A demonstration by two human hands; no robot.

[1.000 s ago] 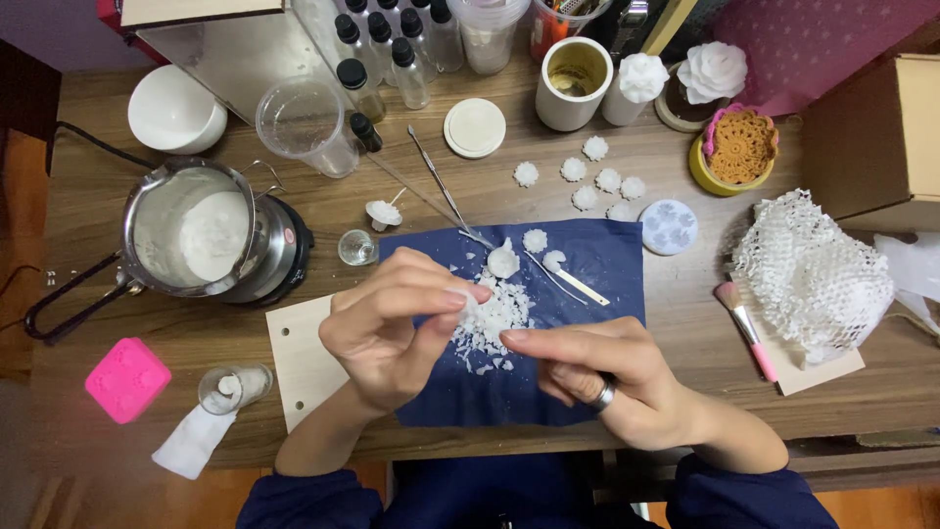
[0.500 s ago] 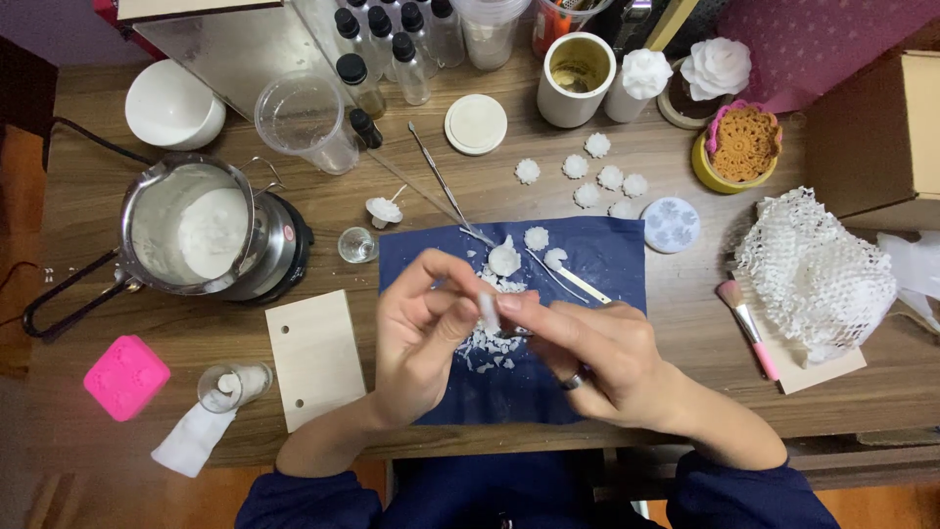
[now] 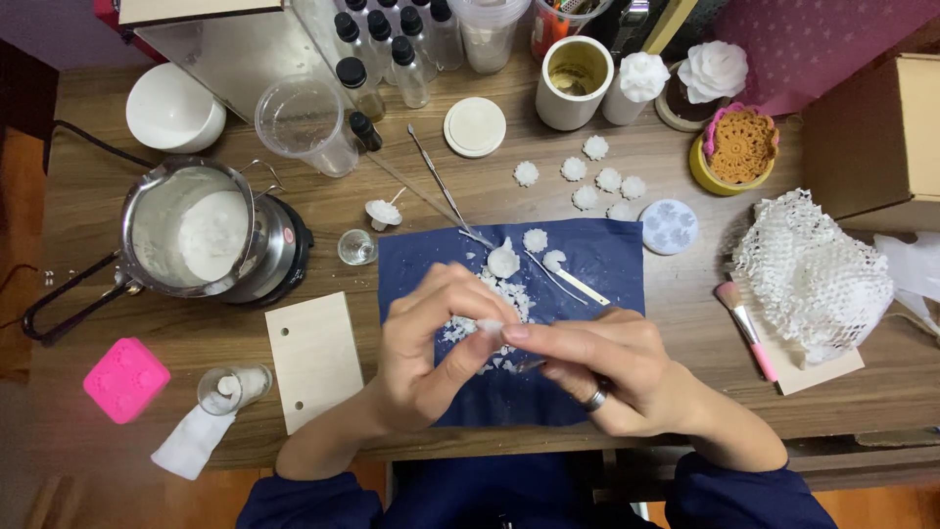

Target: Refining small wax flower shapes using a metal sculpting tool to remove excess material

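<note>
My left hand [image 3: 431, 348] and my right hand [image 3: 597, 367] meet over a dark blue cloth [image 3: 607, 260], both pinching a small white wax piece [image 3: 488, 325] between their fingertips. My right hand wears a ring and also has a thin metal tool [image 3: 529, 365] under its fingers. White wax crumbs [image 3: 504, 294] lie scattered on the cloth just behind my hands, with a white wax flower [image 3: 503, 261] and a flat stick [image 3: 583, 284] further back.
A metal pot of white wax [image 3: 201, 235] sits on a small heater at the left. Nearby lie a pink mould [image 3: 125, 378], a wooden tag [image 3: 313, 358], small glass cups, tweezers [image 3: 441, 186], several wax flowers [image 3: 597, 176], a brush [image 3: 744, 328] and white mesh [image 3: 813, 274].
Both hands have drawn closer to me over the cloth's front half. My left hand has turned its fingers inward onto the small wax piece.
</note>
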